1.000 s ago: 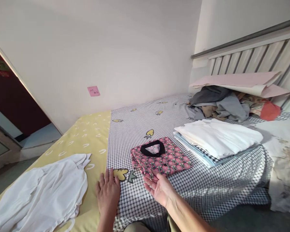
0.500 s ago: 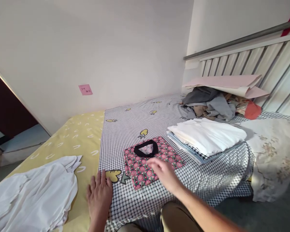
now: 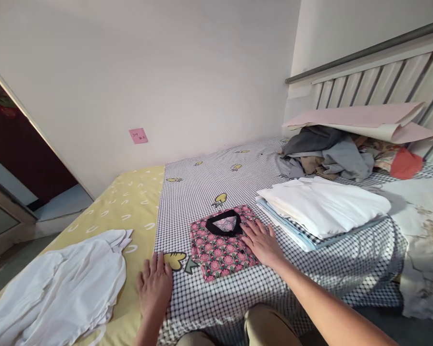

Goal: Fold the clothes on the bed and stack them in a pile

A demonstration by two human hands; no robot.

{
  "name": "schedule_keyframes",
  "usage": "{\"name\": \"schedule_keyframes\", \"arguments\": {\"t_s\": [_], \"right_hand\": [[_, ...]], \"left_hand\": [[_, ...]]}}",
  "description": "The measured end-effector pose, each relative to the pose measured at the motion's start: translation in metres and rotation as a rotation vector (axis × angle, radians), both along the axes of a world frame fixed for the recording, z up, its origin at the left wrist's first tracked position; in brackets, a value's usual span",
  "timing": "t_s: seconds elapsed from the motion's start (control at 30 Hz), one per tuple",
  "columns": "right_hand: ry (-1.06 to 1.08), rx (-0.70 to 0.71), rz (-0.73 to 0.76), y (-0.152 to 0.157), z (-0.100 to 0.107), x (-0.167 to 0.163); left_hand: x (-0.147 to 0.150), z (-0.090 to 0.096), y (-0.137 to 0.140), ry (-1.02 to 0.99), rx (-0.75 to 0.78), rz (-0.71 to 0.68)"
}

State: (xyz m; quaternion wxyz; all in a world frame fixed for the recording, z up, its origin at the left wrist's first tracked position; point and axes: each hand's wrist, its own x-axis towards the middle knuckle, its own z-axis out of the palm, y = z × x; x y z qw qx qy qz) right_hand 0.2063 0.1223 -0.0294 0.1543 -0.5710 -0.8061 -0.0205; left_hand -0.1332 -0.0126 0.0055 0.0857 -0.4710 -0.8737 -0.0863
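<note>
A folded pink floral shirt (image 3: 220,257) with a black collar lies on the checked bedsheet (image 3: 187,216) in front of me. My right hand (image 3: 261,243) rests on the shirt's right side, fingers spread beside the collar. Flat on the bed, left of the shirt, is my left hand (image 3: 155,283); its fingers are stretched out, near the seam between the yellow and checked parts of the sheet. Neither hand grips anything. Farther left, a white garment (image 3: 68,288) is laid out loosely on the yellow part.
To the right sits a stack of folded clothes (image 3: 321,204) with white on top. Behind it are a heap of rumpled clothes (image 3: 332,149) and a pink sheet (image 3: 357,117) against the slatted headboard (image 3: 378,79). A pink note (image 3: 138,136) is on the wall.
My right hand has moved from above the shirt's lower middle to its right side and opened out flat. My left hand stays on the bed. The view has shifted slightly.
</note>
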Motion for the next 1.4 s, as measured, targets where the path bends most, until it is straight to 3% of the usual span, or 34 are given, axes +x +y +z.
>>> {"name": "schedule_keyframes", "arguments": {"t_s": [0.13, 0.27, 0.37, 0.47, 0.57, 0.67, 0.93, 1.1, 1.4], "right_hand": [[0.02, -0.006, -0.008, -0.001, 0.003, -0.002], [0.037, -0.019, -0.004, -0.004, 0.005, -0.002], [0.036, -0.031, -0.009, -0.005, 0.008, -0.002], [0.035, -0.025, -0.016, -0.006, 0.009, -0.003], [0.039, 0.026, -0.008, -0.007, 0.008, -0.003], [0.047, 0.07, 0.003, -0.007, 0.005, -0.003], [0.093, 0.248, 0.041, -0.008, 0.0, 0.003], [0.108, 0.209, 0.118, -0.012, 0.005, 0.006], [0.131, 0.179, 0.121, -0.013, 0.012, 0.006]], "left_hand": [[0.017, 0.037, 0.03, -0.176, 0.041, 0.094], [0.075, 0.062, 0.067, -0.074, 0.154, -0.084], [0.123, 0.052, 0.079, 0.041, 0.238, -0.361], [0.147, 0.021, 0.075, 0.06, 0.128, -0.525], [0.15, -0.008, 0.067, 0.026, 0.033, -0.491], [0.148, -0.017, 0.063, 0.008, 0.051, -0.44], [0.147, -0.007, 0.06, -0.103, 0.093, -0.449], [0.142, -0.005, 0.054, -0.144, 0.174, -0.482], [0.139, -0.002, 0.055, -0.11, 0.038, -0.565]]}}
